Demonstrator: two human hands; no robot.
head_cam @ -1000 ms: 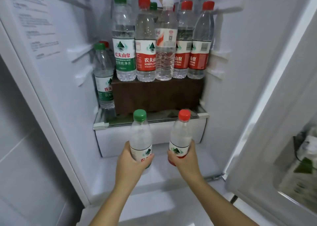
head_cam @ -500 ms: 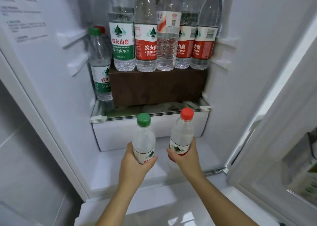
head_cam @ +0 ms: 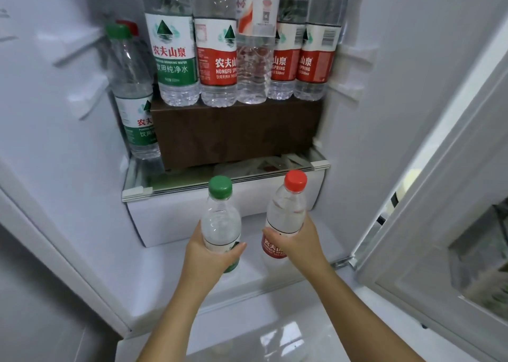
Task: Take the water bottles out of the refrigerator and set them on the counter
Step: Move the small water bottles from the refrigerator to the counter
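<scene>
My left hand (head_cam: 210, 257) grips a green-capped water bottle (head_cam: 220, 218) around its label. A red-capped water bottle (head_cam: 287, 210) is held the same way by my right hand (head_cam: 298, 244). Both bottles are upright, side by side, in front of the white drawer (head_cam: 170, 218) low in the open refrigerator. Several more bottles stand in a row on a brown box (head_cam: 236, 133) above; their tops are cut off by the frame. A further green-capped bottle (head_cam: 132, 94) stands left of the box, with a red cap just behind it.
The refrigerator's white left wall (head_cam: 55, 114) has shelf ribs. The open door (head_cam: 439, 224) stands close on the right, with items in its shelf. A glass shelf edge (head_cam: 225, 181) lies just beyond the bottle caps. Glossy white floor (head_cam: 261, 342) is below.
Both hands have kept hold of their bottles and drawn them slightly back and down from the shelf. The view has tilted down, so the upper bottles' caps have left the frame.
</scene>
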